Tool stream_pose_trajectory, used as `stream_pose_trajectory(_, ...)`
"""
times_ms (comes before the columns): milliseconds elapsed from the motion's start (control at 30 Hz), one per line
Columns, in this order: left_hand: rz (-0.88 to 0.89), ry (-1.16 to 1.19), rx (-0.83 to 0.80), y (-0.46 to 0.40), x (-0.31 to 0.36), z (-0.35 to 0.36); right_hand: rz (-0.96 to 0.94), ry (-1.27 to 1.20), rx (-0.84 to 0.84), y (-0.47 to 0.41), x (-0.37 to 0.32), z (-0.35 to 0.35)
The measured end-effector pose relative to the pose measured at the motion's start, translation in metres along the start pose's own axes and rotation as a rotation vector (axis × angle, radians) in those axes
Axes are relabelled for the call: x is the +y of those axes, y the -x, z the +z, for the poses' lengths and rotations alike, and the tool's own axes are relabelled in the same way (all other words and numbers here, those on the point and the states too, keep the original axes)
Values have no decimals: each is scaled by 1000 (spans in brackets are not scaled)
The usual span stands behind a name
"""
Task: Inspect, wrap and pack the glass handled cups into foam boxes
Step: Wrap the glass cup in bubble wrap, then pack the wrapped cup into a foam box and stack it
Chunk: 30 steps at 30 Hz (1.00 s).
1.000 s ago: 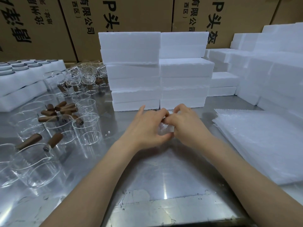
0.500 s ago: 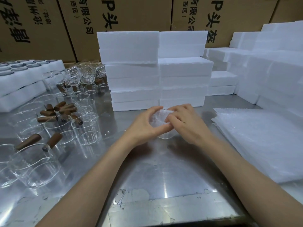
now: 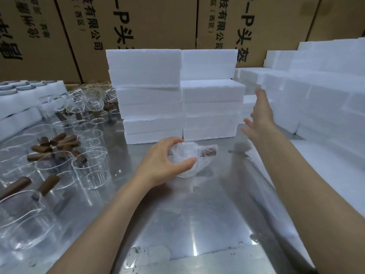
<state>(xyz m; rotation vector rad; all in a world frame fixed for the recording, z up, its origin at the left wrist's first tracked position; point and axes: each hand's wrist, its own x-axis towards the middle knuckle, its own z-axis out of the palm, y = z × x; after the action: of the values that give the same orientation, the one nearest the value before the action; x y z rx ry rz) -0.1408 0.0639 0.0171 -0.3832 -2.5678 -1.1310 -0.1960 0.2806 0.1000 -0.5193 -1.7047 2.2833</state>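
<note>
From the head camera I see my left hand [image 3: 166, 161] curled round a cup wrapped in bubble wrap [image 3: 189, 159], thumb underneath and fingers over the top. I judge that grip is there to keep the loose wrap from springing open. The cup rests low over the steel desk [image 3: 197, 214], just in front of the foam boxes [image 3: 177, 95]; I cannot tell if it touches the surface. Its brown handle [image 3: 209, 152] shows through the wrap and points right, away from my palm, so the hand closes on the round body only.

My right hand [image 3: 260, 117] is spread, fingers straight and apart, holding nothing. It is blurred and reaches toward the foam boxes at the right [image 3: 316, 99], probably to fetch one for this cup. That would explain why the wrapped cup sits in one hand alone.

The sheets of wrap [image 3: 325, 165] lie flat at the right edge of the desk, beneath my right forearm, near enough to draw from without leaning. The unwrapped glass cups [image 3: 88, 165] stand crowded on the left side, wooden handles pointing various ways, well apart from the wrapped one. That keeps the waiting stock on one side and packing material on the other. Cardboard cartons [image 3: 138, 26] form the back wall behind everything.
</note>
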Motion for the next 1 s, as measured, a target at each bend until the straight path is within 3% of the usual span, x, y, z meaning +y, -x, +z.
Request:
stream_pose_trajectory(233,-4,-17,-17,1,1,-2,162,169,-67,-32,-26,21)
stream_pose_trajectory(1000,2,-13,-39,1,-1,-1,162,261,-49,-39,-26,35)
